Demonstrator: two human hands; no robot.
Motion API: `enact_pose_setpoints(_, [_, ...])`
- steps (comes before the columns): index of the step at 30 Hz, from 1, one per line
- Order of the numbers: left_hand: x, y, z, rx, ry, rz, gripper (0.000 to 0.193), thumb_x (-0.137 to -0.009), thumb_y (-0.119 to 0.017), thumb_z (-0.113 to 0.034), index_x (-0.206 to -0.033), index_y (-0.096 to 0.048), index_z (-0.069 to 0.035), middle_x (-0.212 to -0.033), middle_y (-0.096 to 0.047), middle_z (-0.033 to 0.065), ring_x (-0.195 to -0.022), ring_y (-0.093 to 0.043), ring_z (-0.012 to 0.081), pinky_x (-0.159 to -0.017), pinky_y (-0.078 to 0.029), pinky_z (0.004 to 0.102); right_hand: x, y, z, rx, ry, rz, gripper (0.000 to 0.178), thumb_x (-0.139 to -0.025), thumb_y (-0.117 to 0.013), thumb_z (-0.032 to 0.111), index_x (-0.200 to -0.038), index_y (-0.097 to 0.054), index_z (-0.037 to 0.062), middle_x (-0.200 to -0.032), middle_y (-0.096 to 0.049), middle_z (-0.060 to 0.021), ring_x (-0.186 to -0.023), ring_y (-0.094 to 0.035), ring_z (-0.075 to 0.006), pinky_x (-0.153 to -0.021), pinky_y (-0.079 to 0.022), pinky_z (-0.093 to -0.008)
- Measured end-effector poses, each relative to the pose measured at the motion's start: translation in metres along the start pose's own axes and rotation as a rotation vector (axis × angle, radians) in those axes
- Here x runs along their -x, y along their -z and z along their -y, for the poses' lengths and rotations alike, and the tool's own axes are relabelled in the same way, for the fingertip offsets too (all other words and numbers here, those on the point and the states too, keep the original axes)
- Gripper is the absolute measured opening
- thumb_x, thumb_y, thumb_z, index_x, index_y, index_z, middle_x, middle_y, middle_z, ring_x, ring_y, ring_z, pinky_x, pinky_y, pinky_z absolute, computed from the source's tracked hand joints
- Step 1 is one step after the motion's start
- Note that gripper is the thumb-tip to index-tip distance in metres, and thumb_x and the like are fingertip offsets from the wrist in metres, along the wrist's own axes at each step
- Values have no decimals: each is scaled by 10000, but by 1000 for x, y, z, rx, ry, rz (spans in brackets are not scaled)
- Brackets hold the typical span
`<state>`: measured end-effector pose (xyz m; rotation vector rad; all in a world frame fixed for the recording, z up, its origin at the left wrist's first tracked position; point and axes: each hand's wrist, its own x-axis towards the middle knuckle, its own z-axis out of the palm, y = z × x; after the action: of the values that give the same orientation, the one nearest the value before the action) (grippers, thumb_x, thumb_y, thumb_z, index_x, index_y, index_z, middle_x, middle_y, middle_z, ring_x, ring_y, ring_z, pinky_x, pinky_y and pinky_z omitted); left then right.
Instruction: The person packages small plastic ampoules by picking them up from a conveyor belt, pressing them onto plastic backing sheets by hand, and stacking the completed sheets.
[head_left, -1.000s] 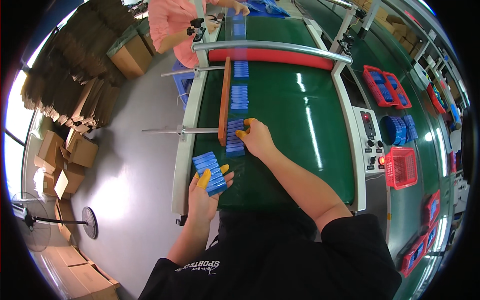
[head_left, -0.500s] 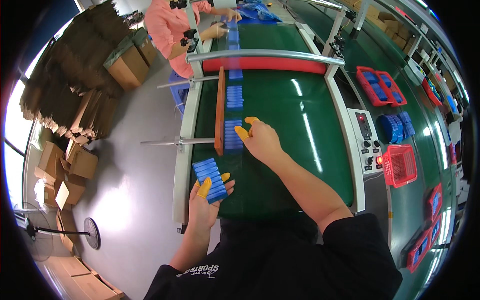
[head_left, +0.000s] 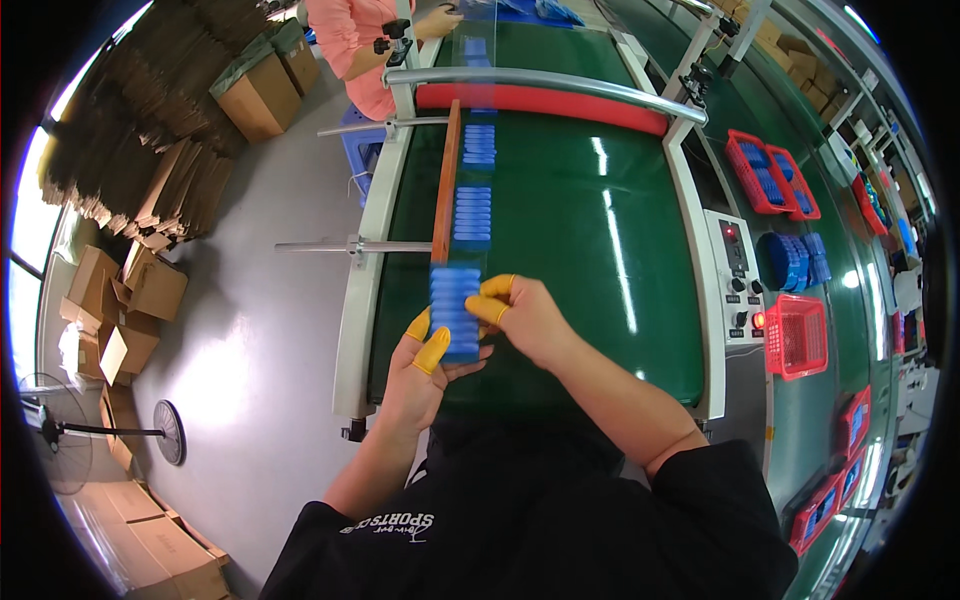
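Observation:
My left hand (head_left: 420, 375), with yellow finger cots on thumb and finger, grips a blue ribbed pack (head_left: 453, 300) from its near left side, over the near end of the green belt (head_left: 560, 290). The pack is a row of several small parallel blue pieces, slightly blurred. On its right edge, the yellow-cotted thumb and finger of my right hand (head_left: 525, 315) are closed together. Farther along the belt, two similar blue packs (head_left: 472, 213) (head_left: 479, 146) lie in line beside the brown guide bar (head_left: 449, 185).
A metal bar (head_left: 550, 82) and red roller (head_left: 545, 98) cross the belt. Beyond them is a co-worker in a pink sleeve (head_left: 350, 40). At right are a control box (head_left: 735, 275), a red basket (head_left: 797, 337) and blue packs (head_left: 793, 260). Cartons (head_left: 257, 100) and a fan (head_left: 168, 432) stand left.
My left hand has raised its pack forward, and my right hand has come back from the belt packs to meet it. The belt packs sit farther away. The whole view has shifted slightly.

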<state>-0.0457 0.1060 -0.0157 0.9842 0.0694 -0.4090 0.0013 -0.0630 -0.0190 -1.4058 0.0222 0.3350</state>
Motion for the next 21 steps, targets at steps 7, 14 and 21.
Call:
enact_pose_setpoints(7, [9, 10, 3, -17, 40, -97, 402, -1008, -381, -158, -1391, -316, -51, -1204, -553, 233, -1003, -634, 352, -871, -517, 418, -34, 25, 1, 149, -67, -150, 264, -873, -639, 98, -1051, -584, -88, -764, -633, -83, -592, -581, -115, -498, -499, -257])
enact_pose_setpoints(14, [10, 16, 4, -41, -24, -115, 368, -1002, -386, -177, -1333, -415, -18, -1134, -590, 244, -981, -637, 367, -855, -526, 424, -53, 15, 2, 424, -33, -214, 337, -858, -648, 102, -1097, -569, -123, -725, -624, -104, -550, -588, -122, -459, -497, -255])
enact_pose_setpoints(21, [11, 17, 4, -37, -38, -112, 354, -993, -414, -174, -1284, -457, 23, -1106, -604, 242, -965, -641, 363, -845, -528, 425, -76, 17, -4, 574, 20, -260, 288, -819, -677, 144, -1002, -623, -71, -757, -661, -190, -683, -668, -278, -588, -534, -373])
